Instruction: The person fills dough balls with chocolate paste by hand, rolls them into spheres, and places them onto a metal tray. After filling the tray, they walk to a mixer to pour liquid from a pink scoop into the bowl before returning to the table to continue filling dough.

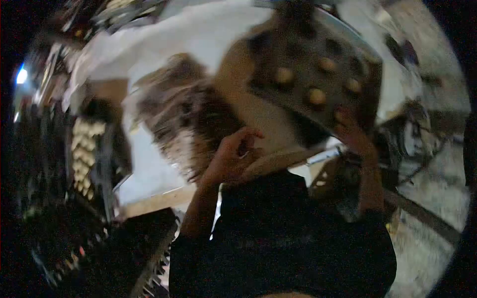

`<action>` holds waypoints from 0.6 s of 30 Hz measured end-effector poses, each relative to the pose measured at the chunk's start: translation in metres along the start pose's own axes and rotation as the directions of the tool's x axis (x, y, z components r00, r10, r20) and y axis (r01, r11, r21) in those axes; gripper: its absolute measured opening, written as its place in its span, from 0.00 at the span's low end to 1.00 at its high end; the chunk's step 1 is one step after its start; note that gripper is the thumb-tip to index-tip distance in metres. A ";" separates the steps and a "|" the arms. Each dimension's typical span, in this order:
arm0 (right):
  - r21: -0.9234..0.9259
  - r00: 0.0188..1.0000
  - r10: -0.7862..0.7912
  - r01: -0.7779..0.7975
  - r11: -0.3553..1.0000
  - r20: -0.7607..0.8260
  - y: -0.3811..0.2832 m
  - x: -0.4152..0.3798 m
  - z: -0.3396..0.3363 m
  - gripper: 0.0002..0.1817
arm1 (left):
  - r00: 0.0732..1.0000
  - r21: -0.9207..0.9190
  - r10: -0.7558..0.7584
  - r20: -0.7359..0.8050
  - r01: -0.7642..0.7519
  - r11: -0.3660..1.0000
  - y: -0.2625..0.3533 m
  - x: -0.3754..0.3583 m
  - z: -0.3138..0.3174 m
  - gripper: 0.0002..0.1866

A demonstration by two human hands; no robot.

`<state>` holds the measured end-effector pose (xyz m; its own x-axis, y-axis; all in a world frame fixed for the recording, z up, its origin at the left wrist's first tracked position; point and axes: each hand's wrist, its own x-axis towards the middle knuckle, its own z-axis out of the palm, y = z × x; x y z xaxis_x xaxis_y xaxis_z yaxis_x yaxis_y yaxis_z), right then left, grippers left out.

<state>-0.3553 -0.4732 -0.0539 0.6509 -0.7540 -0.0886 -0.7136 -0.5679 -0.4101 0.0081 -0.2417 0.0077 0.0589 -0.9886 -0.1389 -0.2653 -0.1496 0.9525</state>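
Observation:
A dark tray (335, 93) with several cup-like hollows lies at the upper right, and small round yellowish pieces (316, 96) sit in some of them. My right hand (354, 134) reaches over the tray's near edge. Its fingertips are smeared by motion, and what they touch or hold cannot be made out. My left hand (236, 151) hangs in front of my body beside a brown crumpled heap (181, 107). Its fingers are loosely curled, with a gap to the thumb and nothing visible between them. Under the tray lies a tan, rounded board (268, 119).
A white-covered table (144, 169) spreads beneath everything, with a wooden front edge (154, 201). At left stands a dark container with pale lumpy pieces (88, 156). A dark toothed-edge object (139, 243) is at lower left. Blurred wire-like items (412, 141) sit at right.

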 end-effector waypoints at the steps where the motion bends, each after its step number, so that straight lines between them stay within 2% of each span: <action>1: -0.032 0.999 0.034 -0.035 0.999 -0.026 0.001 0.002 0.000 0.20 | 0.999 0.000 -0.006 -0.048 0.006 1.000 -0.008 -0.022 -0.021 0.16; 2: -0.089 0.992 0.057 -0.066 0.994 -0.110 0.000 0.005 0.000 0.19 | 0.995 0.004 -0.013 -0.101 0.014 1.000 -0.019 -0.047 -0.048 0.15; 3: -0.132 0.969 0.052 -0.086 0.987 -0.240 -0.009 0.006 -0.005 0.19 | 0.966 0.110 0.040 -0.255 -0.012 0.994 -0.050 -0.072 -0.078 0.13; 4: -0.162 0.903 0.014 -0.092 0.983 -0.430 -0.023 0.006 -0.017 0.18 | 0.911 0.217 0.110 -0.398 -0.023 0.976 -0.093 -0.095 -0.108 0.12; 6: -0.142 0.699 -0.046 -0.080 0.987 -0.713 -0.077 0.001 -0.035 0.17 | 0.842 0.007 -0.048 -0.537 0.062 0.998 -0.055 -0.148 -0.183 0.09; 7: -0.122 0.622 -0.068 -0.046 0.991 -0.780 -0.109 0.002 -0.037 0.17 | 0.605 0.249 0.142 -0.783 0.097 0.964 -0.084 -0.165 -0.221 0.13; 8: -0.123 0.594 -0.104 0.007 0.992 -0.798 -0.140 0.002 -0.035 0.16 | 0.493 0.391 0.285 -0.822 0.124 0.912 -0.093 -0.185 -0.267 0.11; 9: -0.174 0.617 -0.195 0.095 0.980 -0.762 -0.166 0.008 -0.029 0.15 | 0.313 0.250 0.095 -0.945 0.504 0.826 -0.104 -0.200 -0.308 0.13; 10: -0.223 0.630 -0.282 0.173 0.959 -0.724 -0.194 0.009 -0.022 0.15 | 0.270 0.241 0.073 -0.960 0.669 0.703 -0.127 -0.216 -0.349 0.17; 11: -0.223 0.643 -0.289 0.183 0.957 -0.709 -0.215 0.015 -0.018 0.13 | 0.224 0.219 0.061 -0.973 0.803 0.554 -0.157 -0.228 -0.385 0.22; 14: -0.268 0.684 -0.342 0.218 0.939 -0.644 -0.278 0.027 -0.010 0.10 | 0.228 0.198 -0.055 -0.972 0.922 0.332 -0.222 -0.227 -0.455 0.27; 15: -0.314 0.701 -0.382 0.232 0.921 -0.602 -0.295 0.029 -0.013 0.10 | 0.271 0.244 -0.025 -0.962 0.898 0.365 -0.231 -0.223 -0.465 0.27; 16: -0.149 0.709 -0.310 0.282 0.948 -0.633 -0.308 0.032 -0.009 0.09 | 0.314 0.289 0.004 -0.950 0.871 0.397 -0.239 -0.218 -0.469 0.28; 17: -0.119 0.712 -0.321 0.320 0.940 -0.625 -0.314 0.034 -0.007 0.08 | 0.355 0.335 0.034 -0.934 0.841 0.426 -0.239 -0.212 -0.468 0.28; 18: -0.089 0.712 -0.332 0.356 0.930 -0.619 -0.316 0.037 -0.005 0.08 | 0.409 0.310 -0.079 -0.909 0.790 0.529 -0.238 -0.208 -0.466 0.30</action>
<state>-0.1072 -0.3234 0.0769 0.5399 -0.5527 0.6348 -0.4553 -0.8261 -0.3320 0.5075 0.0088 -0.0639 0.9200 -0.3750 0.1142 -0.3916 -0.8664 0.3098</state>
